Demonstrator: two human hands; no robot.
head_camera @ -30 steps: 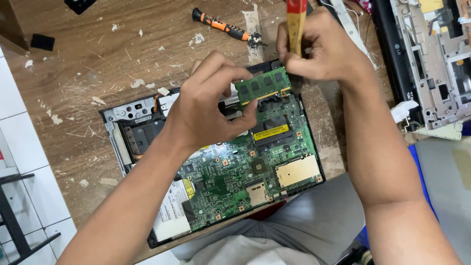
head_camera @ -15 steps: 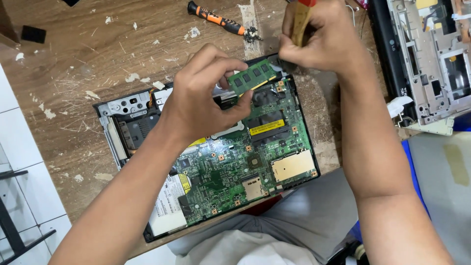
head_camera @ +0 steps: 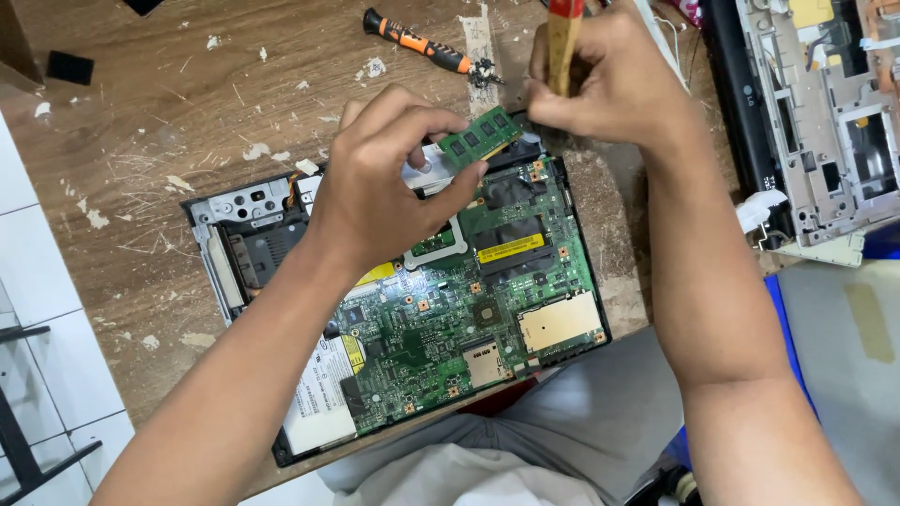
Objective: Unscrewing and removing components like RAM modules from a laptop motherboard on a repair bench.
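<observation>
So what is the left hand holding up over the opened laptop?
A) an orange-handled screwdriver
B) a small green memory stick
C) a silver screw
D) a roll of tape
B: the left hand pinches a small green memory stick between thumb and fingers above the laptop board; the orange-handled screwdriver lies untouched on the wooden table.

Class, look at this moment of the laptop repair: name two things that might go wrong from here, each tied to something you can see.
1. The left hand pinches the small green memory module by its edges above the open green laptop circuit board; it might slip and fall.
2. The right hand holds a wooden-handled tool close by; it might knock the module.
</observation>
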